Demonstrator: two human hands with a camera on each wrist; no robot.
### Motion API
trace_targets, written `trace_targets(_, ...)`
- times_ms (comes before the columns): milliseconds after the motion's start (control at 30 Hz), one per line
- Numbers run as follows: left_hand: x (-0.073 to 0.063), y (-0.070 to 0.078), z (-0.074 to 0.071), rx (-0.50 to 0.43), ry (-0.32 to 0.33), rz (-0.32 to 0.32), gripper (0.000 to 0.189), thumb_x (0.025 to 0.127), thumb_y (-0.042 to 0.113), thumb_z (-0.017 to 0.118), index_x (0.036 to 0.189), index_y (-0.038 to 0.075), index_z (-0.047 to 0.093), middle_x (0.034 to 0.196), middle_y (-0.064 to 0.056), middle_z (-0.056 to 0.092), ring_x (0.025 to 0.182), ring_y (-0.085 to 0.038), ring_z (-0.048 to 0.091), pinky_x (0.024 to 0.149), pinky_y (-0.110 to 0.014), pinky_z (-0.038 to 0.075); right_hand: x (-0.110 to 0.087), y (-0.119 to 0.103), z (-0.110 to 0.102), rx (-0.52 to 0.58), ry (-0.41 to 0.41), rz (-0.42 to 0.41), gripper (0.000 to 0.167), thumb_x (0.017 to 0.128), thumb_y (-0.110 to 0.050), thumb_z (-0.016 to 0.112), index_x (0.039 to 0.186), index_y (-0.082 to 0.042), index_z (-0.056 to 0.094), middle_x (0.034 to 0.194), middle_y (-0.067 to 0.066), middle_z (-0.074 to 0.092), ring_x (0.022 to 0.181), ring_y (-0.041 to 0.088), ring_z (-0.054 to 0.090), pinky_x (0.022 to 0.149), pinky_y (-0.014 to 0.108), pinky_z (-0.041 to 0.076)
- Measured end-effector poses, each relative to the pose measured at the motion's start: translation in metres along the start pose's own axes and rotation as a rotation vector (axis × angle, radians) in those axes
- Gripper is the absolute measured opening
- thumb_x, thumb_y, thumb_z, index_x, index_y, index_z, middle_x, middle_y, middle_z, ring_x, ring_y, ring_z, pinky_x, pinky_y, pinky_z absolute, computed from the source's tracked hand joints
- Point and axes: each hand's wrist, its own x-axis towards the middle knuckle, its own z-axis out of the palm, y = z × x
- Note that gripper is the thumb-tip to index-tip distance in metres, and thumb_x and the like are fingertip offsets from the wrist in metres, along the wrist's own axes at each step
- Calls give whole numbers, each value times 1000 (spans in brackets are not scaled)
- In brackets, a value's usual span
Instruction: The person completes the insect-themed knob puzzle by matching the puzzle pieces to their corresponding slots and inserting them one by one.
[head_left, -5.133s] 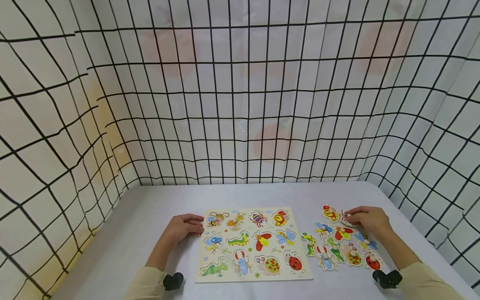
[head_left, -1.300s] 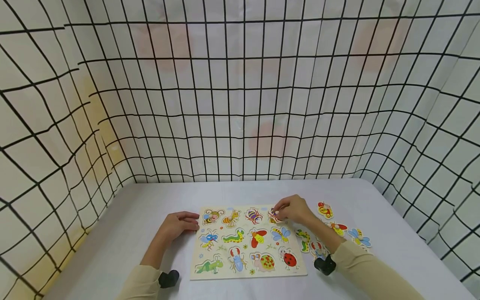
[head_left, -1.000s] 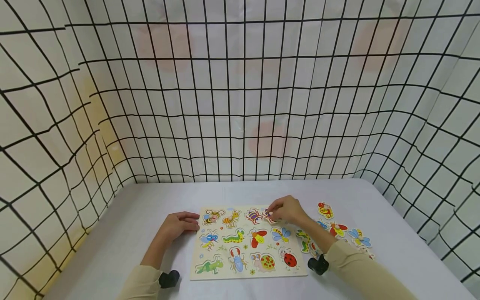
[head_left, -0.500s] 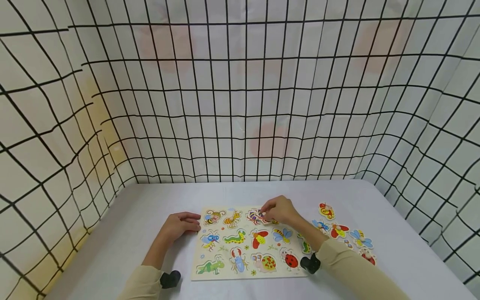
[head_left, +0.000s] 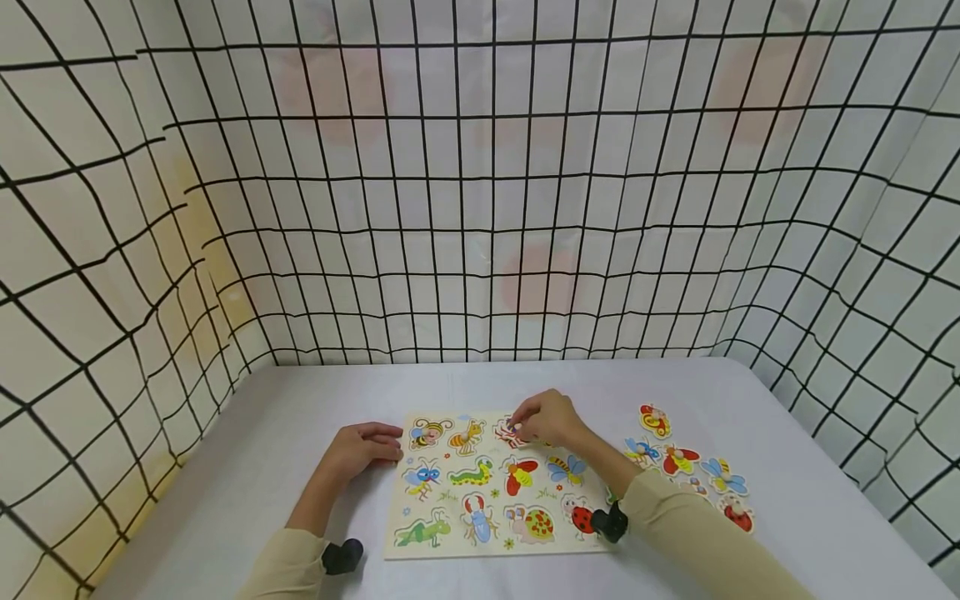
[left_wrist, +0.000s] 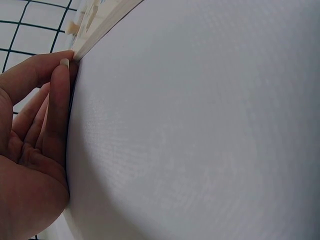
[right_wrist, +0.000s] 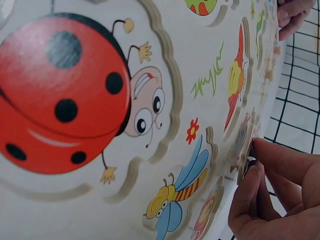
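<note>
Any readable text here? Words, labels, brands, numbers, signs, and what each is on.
None readable.
Puzzle board: printed bugs and plants, no legible lettering; any fine print is too small to read.
Loose pieces: no legible lettering; some are partly covered.
Black wrist units: no legible brand.

With our right hand (head_left: 551, 419), we have brought the spider piece (head_left: 506, 433) from the loose pile (head_left: 678, 460) to the top row of the board (head_left: 450, 552).

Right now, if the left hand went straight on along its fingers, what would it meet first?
The cream rectangular board printed with insects; the left hand already seems to touch its left edge.
</note>
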Motion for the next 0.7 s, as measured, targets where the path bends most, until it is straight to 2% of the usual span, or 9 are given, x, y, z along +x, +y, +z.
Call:
trace_targets(333, -1, 3, -1, -25, -10, -3, 35, 81, 7, 82, 115, 7, 74, 89, -4, 76, 77, -17, 69, 73, -26, 56, 3, 2, 6, 1, 6, -35, 12, 76, -3, 80, 85, -10, 80, 78, 1, 73, 63, 17, 54, 52, 27, 40)
trace_targets(700, 0, 1, 0, -19, -5, 0, 33, 81, 8, 81, 114, 8, 75, 88, -3, 75, 77, -18, 69, 73, -27, 56, 6, 2, 12, -5, 5, -25, 10, 75, -5, 81, 83, -11, 80, 82, 1, 74, 68, 17, 58, 57, 27, 45)
